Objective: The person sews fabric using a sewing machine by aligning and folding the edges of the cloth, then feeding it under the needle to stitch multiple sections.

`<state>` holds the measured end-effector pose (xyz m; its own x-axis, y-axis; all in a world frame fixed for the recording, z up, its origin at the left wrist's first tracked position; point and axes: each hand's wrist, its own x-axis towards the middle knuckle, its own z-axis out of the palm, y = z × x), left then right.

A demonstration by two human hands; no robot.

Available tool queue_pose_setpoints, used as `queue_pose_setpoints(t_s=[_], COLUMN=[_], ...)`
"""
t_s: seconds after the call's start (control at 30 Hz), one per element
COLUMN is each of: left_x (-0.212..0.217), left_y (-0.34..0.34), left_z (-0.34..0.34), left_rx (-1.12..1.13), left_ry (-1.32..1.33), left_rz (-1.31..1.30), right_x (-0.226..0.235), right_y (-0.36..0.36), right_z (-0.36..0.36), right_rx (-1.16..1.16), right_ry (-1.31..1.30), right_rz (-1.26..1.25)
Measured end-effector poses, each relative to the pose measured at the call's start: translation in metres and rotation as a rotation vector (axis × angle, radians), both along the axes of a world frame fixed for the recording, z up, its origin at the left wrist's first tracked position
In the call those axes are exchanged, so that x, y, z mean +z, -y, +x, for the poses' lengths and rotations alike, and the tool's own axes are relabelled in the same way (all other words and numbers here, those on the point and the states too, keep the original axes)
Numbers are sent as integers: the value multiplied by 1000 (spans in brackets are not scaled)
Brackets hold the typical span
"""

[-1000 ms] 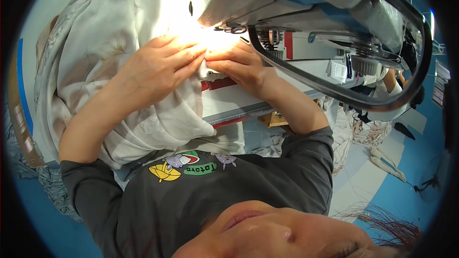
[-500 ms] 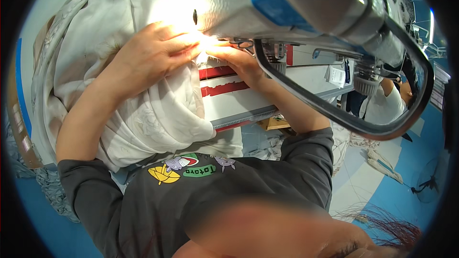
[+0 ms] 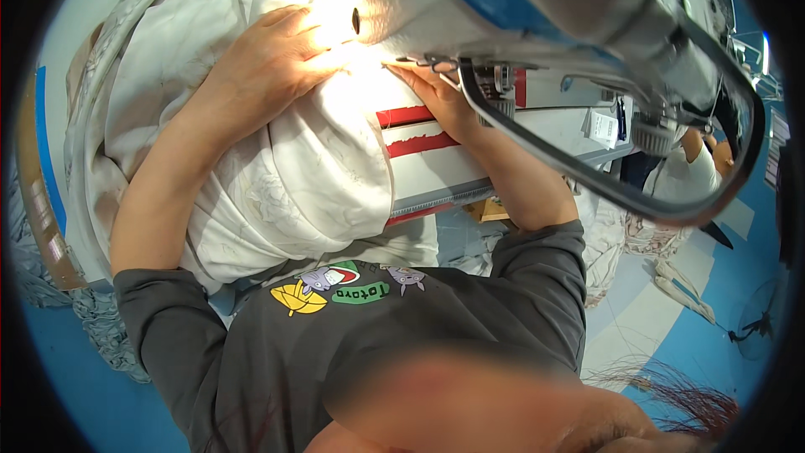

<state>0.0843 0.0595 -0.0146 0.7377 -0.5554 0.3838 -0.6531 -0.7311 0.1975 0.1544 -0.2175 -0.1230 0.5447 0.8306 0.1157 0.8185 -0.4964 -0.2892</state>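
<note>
A large white fabric (image 3: 277,193) with a faint raised pattern lies in folds under both of my forearms. My left hand (image 3: 272,67) rests on it palm down, fingers apart and stretched toward the sewing machine (image 3: 419,8). On the other side of the lit spot, my right hand (image 3: 440,101) has its fingers close together at the fabric's edge, seemingly pinching it. Strong glare and the machine's head partly cover those fingertips. The needle area cannot be made out in the bright light.
A dark-rimmed guard (image 3: 604,193) juts from the machine above my right forearm. Red tape strips (image 3: 419,144) mark the white machine bed. Crumpled cloth (image 3: 101,327) hangs at the left. Another person (image 3: 679,176) sits at the right, near a floor fan (image 3: 752,323).
My left hand has slid away from the right one and slightly farther from me, its fingers spreading more. The right hand stays by the machine. The whole view has shifted a little.
</note>
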Motion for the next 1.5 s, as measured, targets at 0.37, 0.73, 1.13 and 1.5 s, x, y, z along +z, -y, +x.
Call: queue_pose_setpoints(t_s=[0.37, 0.73, 1.13, 1.5], left_x=[6, -5, 51, 11], left_y=[3, -7, -55, -51], left_z=[0, -13, -190, -97], left_rx=[50, 152, 738, 727], left_ry=[13, 17, -709, -149], left_rz=[-5, -22, -33, -37], right_x=[112, 99, 52, -11], right_y=[-27, -54, -52, 23], right_z=[-64, -99, -231, -276], right_rx=[-71, -105, 280, 319], right_ry=[-54, -57, -732, -541], right_rz=[446, 458, 303, 48])
